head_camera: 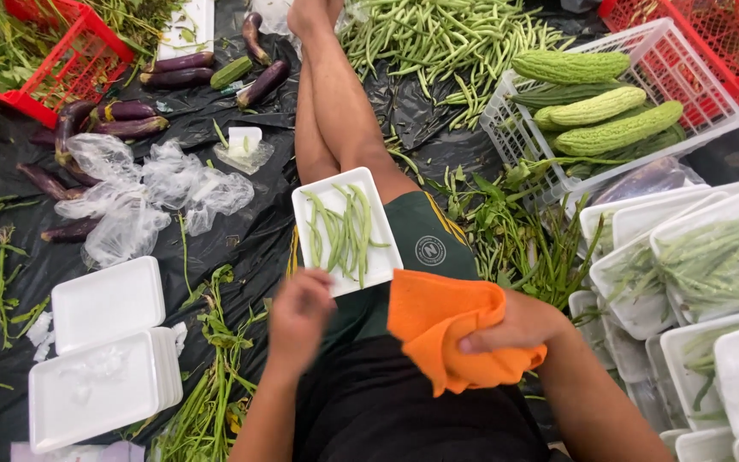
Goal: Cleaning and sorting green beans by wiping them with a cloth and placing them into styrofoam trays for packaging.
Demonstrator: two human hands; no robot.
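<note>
A white foam tray with several green beans rests on my thigh. My left hand holds the tray's near edge, fingers curled under it. My right hand grips a bunched orange cloth against my right knee, just right of the tray. My bare legs stretch forward over black plastic sheeting.
Stacked empty foam trays lie at left, wrapped bean trays at right. A white basket holds bitter gourds. Loose green beans, eggplants, clear plastic bags and red crates surround me.
</note>
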